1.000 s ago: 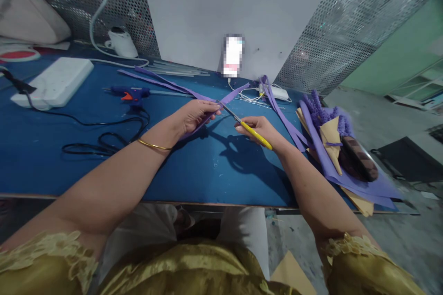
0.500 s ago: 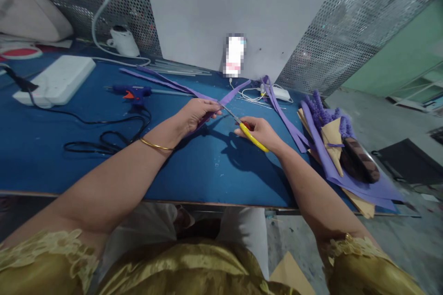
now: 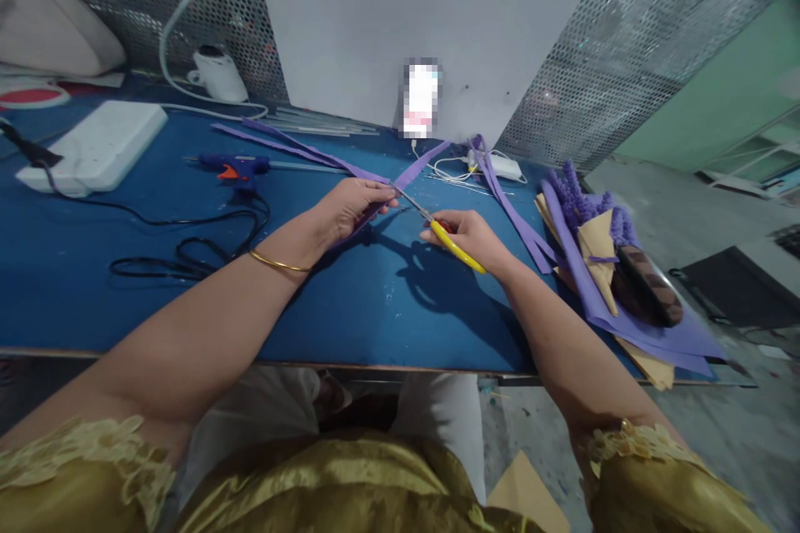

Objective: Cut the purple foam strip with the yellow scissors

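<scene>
My left hand (image 3: 356, 206) pinches a purple strip (image 3: 420, 168) near the middle of the blue table. One end of the strip slants up to the right past my fingertips. In my right hand (image 3: 470, 238) are scissors (image 3: 457, 248) with yellow handles, their blades pointing up-left and meeting the strip beside my left fingertips. Whether the blades are parted is too small to tell. More purple strips (image 3: 293, 146) lie behind my left hand, and others (image 3: 509, 204) lie to the right of the scissors.
A blue glue gun (image 3: 234, 168), its black cable and a white power strip (image 3: 118, 146) are at left. A lit phone (image 3: 421, 98) leans on the back board. Purple flowers (image 3: 578, 200), purple sheets and a brown checkered case (image 3: 647, 285) sit at right.
The whole view has shifted slightly. My hands, the strip and the scissors keep nearly the same positions relative to each other.
</scene>
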A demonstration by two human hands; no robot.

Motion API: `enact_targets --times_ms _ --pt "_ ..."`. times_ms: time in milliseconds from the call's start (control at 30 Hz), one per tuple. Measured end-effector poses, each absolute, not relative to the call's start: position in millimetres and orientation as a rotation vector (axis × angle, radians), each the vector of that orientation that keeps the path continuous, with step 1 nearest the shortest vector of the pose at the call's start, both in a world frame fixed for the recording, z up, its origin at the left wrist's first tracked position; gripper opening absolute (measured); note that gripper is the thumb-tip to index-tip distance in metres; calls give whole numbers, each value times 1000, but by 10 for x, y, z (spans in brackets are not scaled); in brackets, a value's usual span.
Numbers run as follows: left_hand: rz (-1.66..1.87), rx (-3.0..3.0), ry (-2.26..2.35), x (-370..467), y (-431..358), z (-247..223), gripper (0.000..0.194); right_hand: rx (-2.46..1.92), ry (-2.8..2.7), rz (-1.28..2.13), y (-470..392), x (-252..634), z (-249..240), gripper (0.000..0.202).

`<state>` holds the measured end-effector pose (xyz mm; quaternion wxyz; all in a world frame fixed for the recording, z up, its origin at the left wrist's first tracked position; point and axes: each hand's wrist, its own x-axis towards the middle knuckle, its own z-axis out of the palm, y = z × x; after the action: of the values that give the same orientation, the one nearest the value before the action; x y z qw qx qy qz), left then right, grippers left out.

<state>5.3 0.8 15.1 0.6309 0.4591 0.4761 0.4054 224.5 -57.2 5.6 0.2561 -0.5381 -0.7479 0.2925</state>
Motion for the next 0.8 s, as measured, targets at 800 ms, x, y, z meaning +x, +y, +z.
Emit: enact_targets --times_ms 800 --pt "927 1074 1098 78 -21 149 12 -1460 -2064 754 -563 2230 31 41"
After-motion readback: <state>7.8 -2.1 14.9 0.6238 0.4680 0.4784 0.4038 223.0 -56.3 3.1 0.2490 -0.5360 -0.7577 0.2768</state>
